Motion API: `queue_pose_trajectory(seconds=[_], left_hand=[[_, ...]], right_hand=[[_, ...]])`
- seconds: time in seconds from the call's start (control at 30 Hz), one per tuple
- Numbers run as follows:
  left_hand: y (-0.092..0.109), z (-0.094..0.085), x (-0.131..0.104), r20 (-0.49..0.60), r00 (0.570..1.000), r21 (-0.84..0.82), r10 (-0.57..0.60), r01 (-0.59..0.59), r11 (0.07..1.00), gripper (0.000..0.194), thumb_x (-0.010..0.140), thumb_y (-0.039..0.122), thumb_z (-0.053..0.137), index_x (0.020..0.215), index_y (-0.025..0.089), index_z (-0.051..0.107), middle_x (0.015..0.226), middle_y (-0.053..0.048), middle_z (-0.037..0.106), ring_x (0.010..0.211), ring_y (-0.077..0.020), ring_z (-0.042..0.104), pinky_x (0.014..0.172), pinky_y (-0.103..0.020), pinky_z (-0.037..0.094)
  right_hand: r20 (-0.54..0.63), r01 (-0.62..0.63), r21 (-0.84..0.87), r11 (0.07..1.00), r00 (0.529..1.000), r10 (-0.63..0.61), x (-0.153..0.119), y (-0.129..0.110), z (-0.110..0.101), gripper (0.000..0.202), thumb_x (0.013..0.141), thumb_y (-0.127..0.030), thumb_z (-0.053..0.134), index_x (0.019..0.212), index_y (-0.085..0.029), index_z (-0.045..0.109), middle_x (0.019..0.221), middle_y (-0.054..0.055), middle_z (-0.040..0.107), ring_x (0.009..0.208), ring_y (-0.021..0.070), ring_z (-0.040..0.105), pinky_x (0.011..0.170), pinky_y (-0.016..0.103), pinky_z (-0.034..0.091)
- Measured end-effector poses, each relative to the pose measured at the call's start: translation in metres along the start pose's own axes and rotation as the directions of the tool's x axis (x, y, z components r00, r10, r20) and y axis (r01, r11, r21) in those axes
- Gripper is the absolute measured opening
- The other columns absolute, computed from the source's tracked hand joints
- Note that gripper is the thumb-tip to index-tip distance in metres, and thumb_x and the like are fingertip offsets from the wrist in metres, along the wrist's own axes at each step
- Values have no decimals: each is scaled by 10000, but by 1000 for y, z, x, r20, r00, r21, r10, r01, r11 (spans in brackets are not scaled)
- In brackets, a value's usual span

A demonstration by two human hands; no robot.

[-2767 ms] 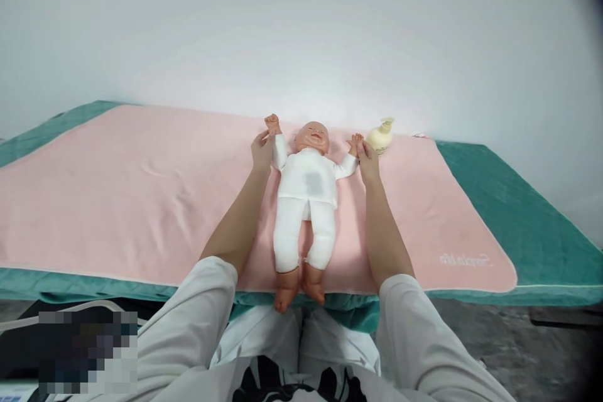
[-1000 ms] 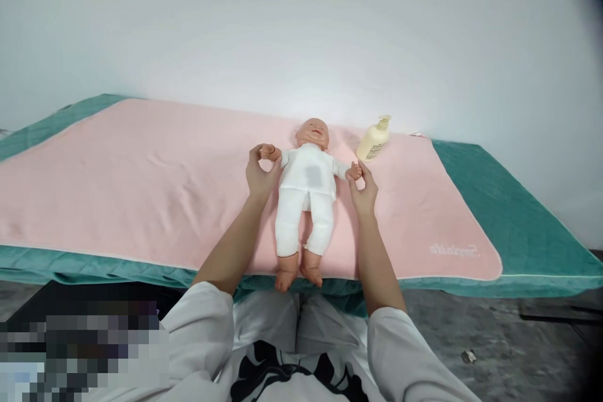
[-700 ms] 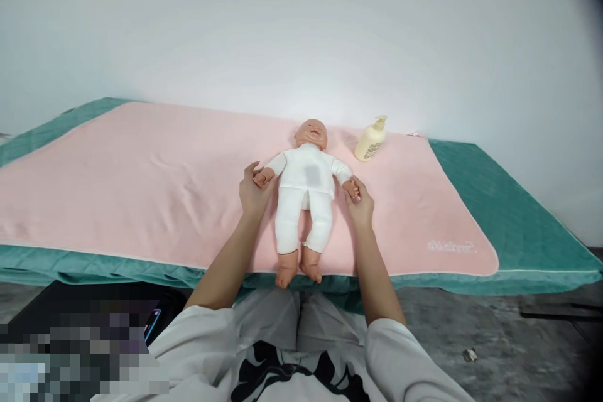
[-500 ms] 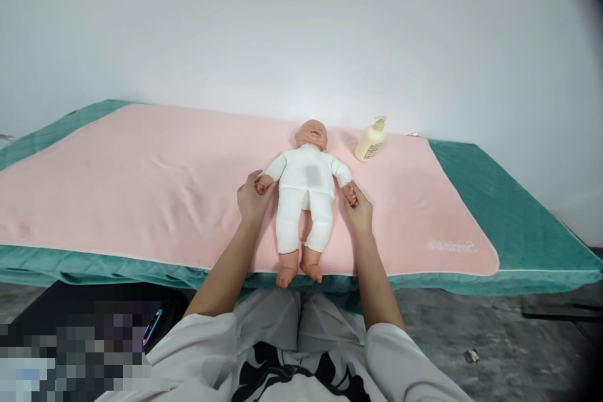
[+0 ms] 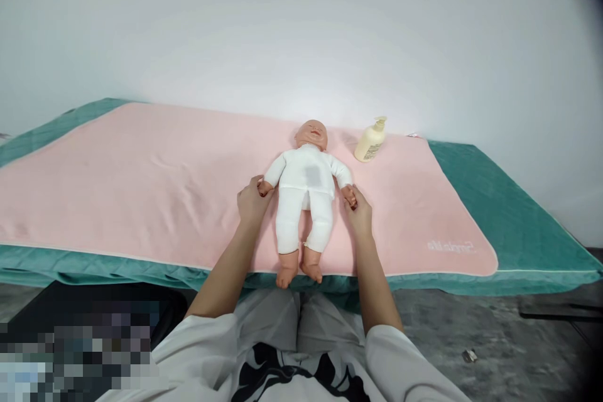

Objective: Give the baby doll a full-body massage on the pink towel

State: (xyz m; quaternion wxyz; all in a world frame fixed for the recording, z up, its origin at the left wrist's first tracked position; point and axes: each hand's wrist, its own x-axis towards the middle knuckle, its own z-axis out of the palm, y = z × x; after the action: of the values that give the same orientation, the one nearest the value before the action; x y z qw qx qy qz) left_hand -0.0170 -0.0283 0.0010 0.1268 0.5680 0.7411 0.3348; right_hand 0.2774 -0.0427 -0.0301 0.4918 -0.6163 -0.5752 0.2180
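A baby doll (image 5: 307, 169) in a white cloth suit lies on its back, head toward the wall and bare feet at the near edge of the pink mat (image 5: 117, 182). My left hand (image 5: 252, 200) is closed around the doll's hand on the left side. On the other side, my right hand (image 5: 360, 208) grips the doll's other hand between thumb and fingers. Both doll arms are spread out and down from its body. A cream pump bottle (image 5: 370, 141) stands on the mat to the right of the doll's head.
Under the mat is a green padded cover (image 5: 513, 220) that shows at both ends and along the front edge. A white wall (image 5: 301, 25) rises behind. At lower left is a dark object (image 5: 94, 292), partly pixelated. A small crumpled scrap (image 5: 470, 356) lies on the grey floor.
The doll's hand in my left hand has shifted slightly inward and down, with my left fingers lower around it. My right hand, the doll's body and the bottle look nearly the same.
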Motion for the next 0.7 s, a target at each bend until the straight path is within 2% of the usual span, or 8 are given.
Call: queue_pose_trajectory(seconds=[0.13,0.27,0.43,0.7], left_hand=[[1,-1,2,26,999,58,36,-38,998,505,849,278,675,1336,165,602,1179,-120,722,1120,-330,668,976,-418,499],[-3,1,4,21,999,5,50,-50,999,524,827,264,697,1336,164,617,1196,-130,715,1123,-336,664,977,-425,502],[-11,2,7,-5,1000,-255,-1,0,967,550,769,244,760,1302,185,637,1198,-114,711,1086,-285,679,940,-371,529],[-13,-1,17,-124,982,-600,-139,38,799,600,666,183,816,1235,192,627,976,-60,692,881,-187,683,804,-293,553]], right_hand=[[7,18,20,1000,1000,-18,0,2,1,494,847,-286,591,1335,-213,613,1490,100,539,1334,259,566,1157,447,443],[-8,-10,49,999,1000,11,1,0,0,487,838,-261,613,1320,-198,623,1453,110,571,1297,257,589,1144,449,458],[-89,-75,154,985,992,90,4,3,-2,513,817,-208,596,1329,-181,592,1298,104,661,1178,213,640,1104,461,486],[-240,-33,377,925,962,132,25,12,-8,543,794,-313,650,1307,-195,517,1411,134,556,1257,202,586,1127,431,453]])
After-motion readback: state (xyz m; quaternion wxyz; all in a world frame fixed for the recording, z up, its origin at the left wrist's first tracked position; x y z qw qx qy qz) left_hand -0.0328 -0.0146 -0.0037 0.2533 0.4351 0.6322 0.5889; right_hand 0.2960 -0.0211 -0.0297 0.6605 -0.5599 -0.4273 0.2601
